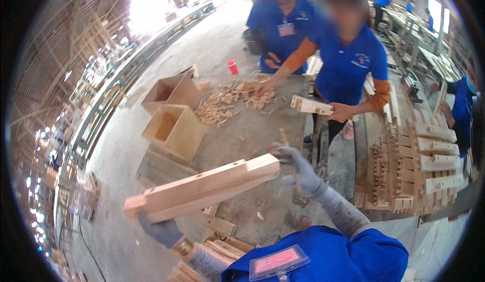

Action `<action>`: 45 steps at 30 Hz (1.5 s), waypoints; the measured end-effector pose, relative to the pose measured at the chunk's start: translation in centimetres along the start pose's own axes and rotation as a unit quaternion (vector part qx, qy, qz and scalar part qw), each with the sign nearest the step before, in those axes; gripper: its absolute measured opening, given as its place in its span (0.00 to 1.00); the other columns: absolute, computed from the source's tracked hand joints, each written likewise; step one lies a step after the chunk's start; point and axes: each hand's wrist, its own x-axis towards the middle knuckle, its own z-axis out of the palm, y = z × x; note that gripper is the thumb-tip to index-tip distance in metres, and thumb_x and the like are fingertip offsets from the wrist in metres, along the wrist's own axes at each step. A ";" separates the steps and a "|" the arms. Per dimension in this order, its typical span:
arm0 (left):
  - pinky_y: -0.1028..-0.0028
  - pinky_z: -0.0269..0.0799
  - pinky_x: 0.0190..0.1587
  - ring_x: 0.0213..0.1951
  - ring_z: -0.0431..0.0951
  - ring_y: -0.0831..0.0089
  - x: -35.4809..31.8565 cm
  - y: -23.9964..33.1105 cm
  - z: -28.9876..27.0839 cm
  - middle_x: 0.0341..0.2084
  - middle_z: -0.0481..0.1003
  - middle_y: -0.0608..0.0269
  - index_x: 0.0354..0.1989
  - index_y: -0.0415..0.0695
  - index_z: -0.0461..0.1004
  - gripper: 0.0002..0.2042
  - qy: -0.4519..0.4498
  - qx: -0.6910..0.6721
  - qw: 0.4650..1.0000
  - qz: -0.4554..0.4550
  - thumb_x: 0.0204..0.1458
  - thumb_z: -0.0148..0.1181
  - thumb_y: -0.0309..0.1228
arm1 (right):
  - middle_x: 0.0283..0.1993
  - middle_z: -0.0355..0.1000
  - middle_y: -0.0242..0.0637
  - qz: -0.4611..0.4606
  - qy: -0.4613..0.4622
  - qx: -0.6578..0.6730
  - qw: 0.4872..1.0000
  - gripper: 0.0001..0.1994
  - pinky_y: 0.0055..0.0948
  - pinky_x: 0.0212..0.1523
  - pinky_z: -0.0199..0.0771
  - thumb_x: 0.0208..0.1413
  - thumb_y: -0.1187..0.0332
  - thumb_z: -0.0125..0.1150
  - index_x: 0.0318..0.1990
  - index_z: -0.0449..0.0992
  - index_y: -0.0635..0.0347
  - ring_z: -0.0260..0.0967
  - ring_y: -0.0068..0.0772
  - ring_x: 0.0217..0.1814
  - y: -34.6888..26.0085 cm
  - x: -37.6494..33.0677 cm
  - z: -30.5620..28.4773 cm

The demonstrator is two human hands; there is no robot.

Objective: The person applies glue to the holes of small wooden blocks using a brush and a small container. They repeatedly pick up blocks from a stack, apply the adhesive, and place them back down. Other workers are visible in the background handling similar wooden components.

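Observation:
My left hand (162, 230), in a grey glove, is closed around the lower left end of a pale wooden rail (202, 188). The rail slants up to the right over the table, with a few small dark holes along its upper edge and a step near its right end. Just past that right end, my gloved right hand (301, 171) is closed on a thin wooden stick (284, 136), which stands nearly upright; what its lower end is like cannot be told.
Small wooden pieces (227, 100) lie heaped on the worktable (242, 153), beside two open wooden boxes (174, 130). Across it a co-worker (348, 60) holds a wooden part (313, 105) and reaches into the heap; another person (283, 29) stands alongside. Stacked rails (419, 166) fill the right side.

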 end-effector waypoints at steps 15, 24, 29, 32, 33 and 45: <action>0.56 0.66 0.56 0.56 0.68 0.58 -12.9 -16.1 -8.3 0.55 0.67 0.54 0.58 0.42 0.63 0.29 0.056 -0.354 0.836 -0.417 0.56 0.48 0.52 | 0.53 0.68 0.36 -0.011 -0.158 0.055 0.986 0.38 0.32 0.56 0.66 0.35 0.63 0.77 0.55 0.64 0.59 0.66 0.27 0.55 -6.3 4.5 6.5; 0.62 0.68 0.56 0.58 0.64 0.60 -9.1 -4.9 0.4 0.57 0.61 0.49 0.65 0.40 0.46 0.48 -0.221 0.185 0.950 -0.119 0.36 0.70 0.39 | 0.45 0.71 0.45 -0.121 -0.214 -0.195 0.949 0.34 0.35 0.46 0.70 0.37 0.59 0.74 0.53 0.65 0.61 0.70 0.42 0.48 -1.8 5.8 11.0; 0.65 0.67 0.56 0.58 0.64 0.63 -7.9 -7.0 2.3 0.57 0.61 0.53 0.64 0.42 0.47 0.53 -0.160 0.299 0.938 -0.076 0.26 0.75 0.28 | 0.48 0.69 0.46 -0.075 -0.239 -0.116 0.961 0.32 0.38 0.53 0.67 0.44 0.61 0.68 0.56 0.61 0.60 0.67 0.46 0.52 -1.0 5.6 12.0; 0.69 0.72 0.49 0.50 0.70 0.67 -7.7 -8.0 1.9 0.51 0.66 0.57 0.61 0.38 0.54 0.43 -0.146 0.243 0.958 -0.047 0.29 0.68 0.21 | 0.54 0.67 0.44 -0.067 -0.267 0.014 0.961 0.36 0.34 0.60 0.61 0.46 0.59 0.67 0.62 0.57 0.59 0.64 0.35 0.58 -0.4 5.1 11.1; 0.71 0.73 0.46 0.46 0.72 0.70 -7.6 -8.4 1.8 0.48 0.69 0.58 0.59 0.37 0.56 0.39 -0.157 0.219 0.963 -0.026 0.32 0.64 0.18 | 0.55 0.67 0.43 -0.027 -0.224 0.060 0.972 0.35 0.34 0.60 0.62 0.47 0.59 0.66 0.61 0.59 0.59 0.64 0.35 0.58 1.3 4.5 9.9; 0.73 0.70 0.45 0.43 0.68 0.74 -7.4 -10.6 3.2 0.43 0.64 0.63 0.53 0.43 0.57 0.35 -0.080 0.275 0.958 -0.003 0.33 0.66 0.20 | 0.27 0.73 0.48 0.141 0.039 -0.354 0.924 0.13 0.35 0.33 0.70 0.55 0.61 0.56 0.33 0.75 0.64 0.73 0.45 0.31 10.5 0.8 -2.2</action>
